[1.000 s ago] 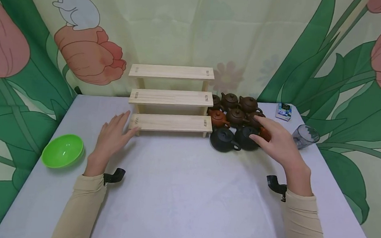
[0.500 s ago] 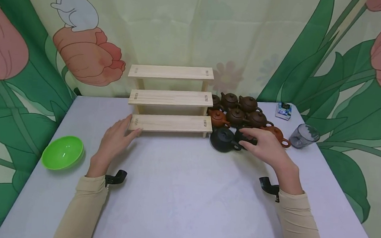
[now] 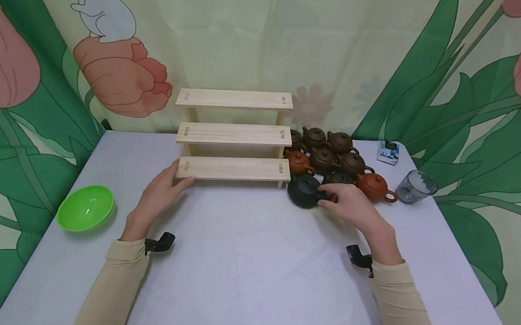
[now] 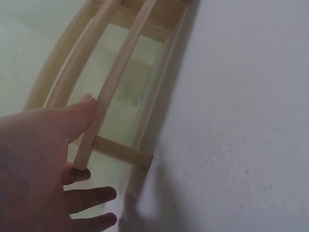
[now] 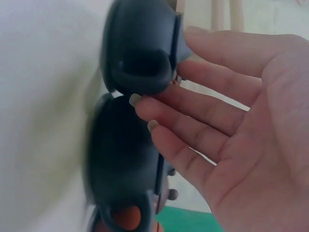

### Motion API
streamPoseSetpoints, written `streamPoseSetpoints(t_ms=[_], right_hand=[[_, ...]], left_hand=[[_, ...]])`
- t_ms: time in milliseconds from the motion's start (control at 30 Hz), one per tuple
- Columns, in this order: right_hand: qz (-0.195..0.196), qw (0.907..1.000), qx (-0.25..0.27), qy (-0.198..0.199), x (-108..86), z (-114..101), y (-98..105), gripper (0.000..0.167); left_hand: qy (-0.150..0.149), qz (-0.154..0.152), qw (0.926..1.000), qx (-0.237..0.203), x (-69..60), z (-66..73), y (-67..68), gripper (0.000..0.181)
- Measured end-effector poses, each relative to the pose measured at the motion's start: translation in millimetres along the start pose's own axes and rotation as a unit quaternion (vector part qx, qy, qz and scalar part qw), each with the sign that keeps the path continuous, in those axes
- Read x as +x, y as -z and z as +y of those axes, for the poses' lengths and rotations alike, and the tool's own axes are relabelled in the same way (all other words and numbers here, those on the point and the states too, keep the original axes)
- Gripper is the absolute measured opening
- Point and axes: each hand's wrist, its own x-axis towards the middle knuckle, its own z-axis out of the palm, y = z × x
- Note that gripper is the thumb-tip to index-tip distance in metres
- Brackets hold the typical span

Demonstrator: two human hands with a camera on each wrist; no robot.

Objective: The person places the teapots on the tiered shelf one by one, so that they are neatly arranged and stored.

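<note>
On desk (image 3: 252, 264): black pot (image 3: 303, 189), 4 o'clock from rack (image 3: 232, 168).
Left grip (image 3: 159, 195) spread, thumb against rack's 8 o'clock corner. Right grip (image 3: 354, 205) loosely spread at black pot's 4 o'clock side. Orange pot (image 3: 372, 186) just beyond, 1 o'clock.

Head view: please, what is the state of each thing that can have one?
Left hand: touching the lower shelf at its end
Right hand: fingers extended, at the front black teapot
Wooden stand: standing upright
Front black teapot: upright, lid on
Orange teapots: upright, lids on
Green bowl: upright, nothing visible inside
Glass: mouth up, contents unclear
</note>
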Motion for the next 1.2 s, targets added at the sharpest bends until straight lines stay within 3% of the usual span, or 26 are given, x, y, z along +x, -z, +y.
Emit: streamPoseSetpoints(t_ms=[133, 300, 667, 933, 1067, 1200], right_hand=[[-0.001, 1.0000, 0.003, -0.007, 1.7, 0.3, -2.3, 0.033], [-0.002, 0.9997, 0.010, -0.020, 3.3, 0.6, -5.0, 0.029], [-0.002, 0.9971, 0.029, -0.070, 6.7, 4.6, -11.4, 0.024], [-0.023, 0.9956, 0.027, -0.087, 8.8, 4.1, -12.3, 0.019], [-0.041, 0.9926, 0.049, -0.103, 8.5, 3.9, -13.7, 0.021], [-0.053, 0.9854, 0.105, -0.123, 9.0, 6.8, -16.0, 0.021]], left_hand=[[0.006, -0.001, 0.9996, -0.028, 4.2, -3.4, -2.6, 0.090], [0.017, 0.021, 0.9981, -0.055, 9.2, -7.5, -5.0, 0.086], [0.050, 0.049, 0.9940, -0.084, 16.6, -6.9, -9.0, 0.076], [0.066, 0.065, 0.9883, -0.121, 20.7, -7.1, -12.7, 0.071], [0.074, 0.064, 0.9847, -0.144, 21.9, -6.1, -12.9, 0.066], [0.080, 0.061, 0.9817, -0.161, 22.6, -5.3, -12.3, 0.063]])
